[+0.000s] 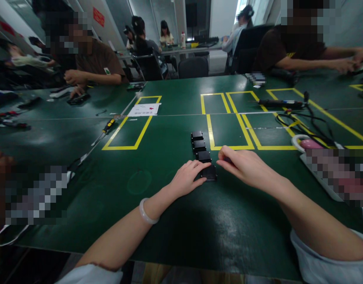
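Note:
Several small black blocks (198,144), with tiny light pegs at their corners, stand in a row running away from me on the green table. My left hand (186,178) reaches to the nearest black block (210,173), thumb at its near left side and fingers over its far edge, holding it against the tabletop. Just right of the row, my right hand (242,163) hovers with its fingers curled in and the thumb pressed towards them. Whatever lies inside that pinch is hidden or too small to make out.
Yellow tape rectangles (230,148) mark the green table (169,228). A yellow-black screwdriver (109,125) lies left, near a paper sheet (145,109). On the right are a black corded tool (280,103), a white tape roll (298,142) and a blurred-out phone-like object (337,173). Other people sit opposite.

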Demonstrator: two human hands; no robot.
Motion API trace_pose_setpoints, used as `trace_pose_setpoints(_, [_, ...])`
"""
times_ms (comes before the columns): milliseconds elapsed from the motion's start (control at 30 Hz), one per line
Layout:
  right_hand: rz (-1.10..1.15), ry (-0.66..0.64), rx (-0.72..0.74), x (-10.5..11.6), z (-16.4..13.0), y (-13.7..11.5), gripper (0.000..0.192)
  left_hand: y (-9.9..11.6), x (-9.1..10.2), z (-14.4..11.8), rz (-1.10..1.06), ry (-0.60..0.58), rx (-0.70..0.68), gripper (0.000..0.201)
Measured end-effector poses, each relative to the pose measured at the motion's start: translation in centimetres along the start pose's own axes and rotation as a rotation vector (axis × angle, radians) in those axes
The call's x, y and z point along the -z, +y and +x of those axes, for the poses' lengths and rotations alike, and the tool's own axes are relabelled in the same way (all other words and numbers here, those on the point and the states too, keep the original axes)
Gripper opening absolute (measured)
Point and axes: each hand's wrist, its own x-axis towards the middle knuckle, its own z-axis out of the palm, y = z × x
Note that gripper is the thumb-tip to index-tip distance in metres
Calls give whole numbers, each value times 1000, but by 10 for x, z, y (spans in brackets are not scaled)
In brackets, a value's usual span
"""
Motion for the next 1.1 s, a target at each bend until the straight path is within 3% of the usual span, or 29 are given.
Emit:
trace_pose_setpoints(233, [96, 144, -49, -14, -2, 4, 23, 0, 0, -1, -2, 5, -5, 47])
trace_pose_setpoints(533, [148, 423, -124, -39, -7, 9, 18, 0, -1, 0, -4, 9, -15, 47])
trace_pose_setpoints(1100, [63, 502, -143, -48, -10, 4, 24, 0, -2, 0, 7, 25, -19, 48])
